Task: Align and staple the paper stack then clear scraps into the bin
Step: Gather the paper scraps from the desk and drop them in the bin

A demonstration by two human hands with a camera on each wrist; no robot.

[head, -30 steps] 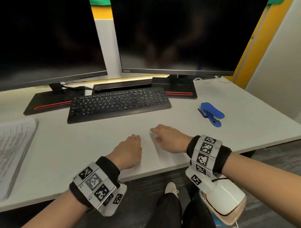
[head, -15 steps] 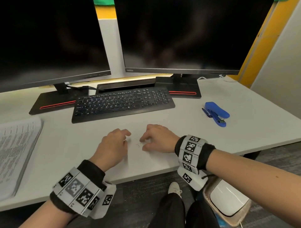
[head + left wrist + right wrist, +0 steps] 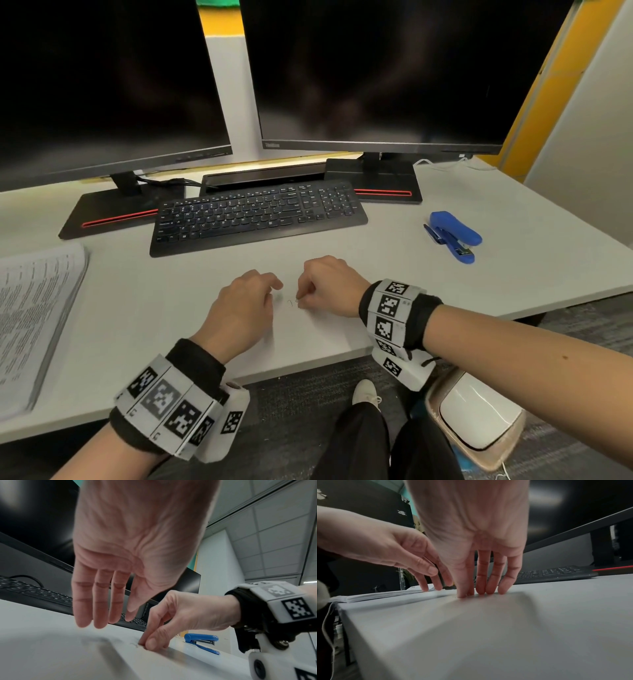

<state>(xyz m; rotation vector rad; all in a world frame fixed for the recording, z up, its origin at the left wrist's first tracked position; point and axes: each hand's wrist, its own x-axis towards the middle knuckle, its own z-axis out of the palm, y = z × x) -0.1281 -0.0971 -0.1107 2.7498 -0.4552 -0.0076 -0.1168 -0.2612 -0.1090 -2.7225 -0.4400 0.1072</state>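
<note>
Scrap-clearing step, judged from layout: paper stack (image 3: 32, 318) lies set aside at 9 o'clock on the bench (image 3: 513, 274); stapler (image 3: 454, 236) at 2 o'clock, well apart from both hands.

Scraps (image 3: 293, 302): a few thin bent wire bits, probably spent staples, on the bench at centre, between the two hands. Small and faint; exact count cannot be told.

Right hand (image 3: 327, 286): fingers curled, thumb and forefinger tips pressed to the bench right at the wire bits, pinching at them. Whether a piece is actually caught between the fingertips (image 3: 150, 643) is not clear.

Left hand (image 3: 243, 308): relaxed, fingers nearly straight, hovering just above the bench at 9 o'clock of the scraps, holding nothing.

Bin (image 3: 476, 421): on the floor below the bench edge at 5 o'clock, white swing lid.

Handling judgement: scraps are very light, stiff, springy, with sharp ends; they lie flat on a smooth surface, so likely slip under a pad. Best taken by nail edge and thumb across the middle span, or swept by one hand into the other palm held cupped at the bench edge. Risk: a piece flicks off onto the floor.
</note>
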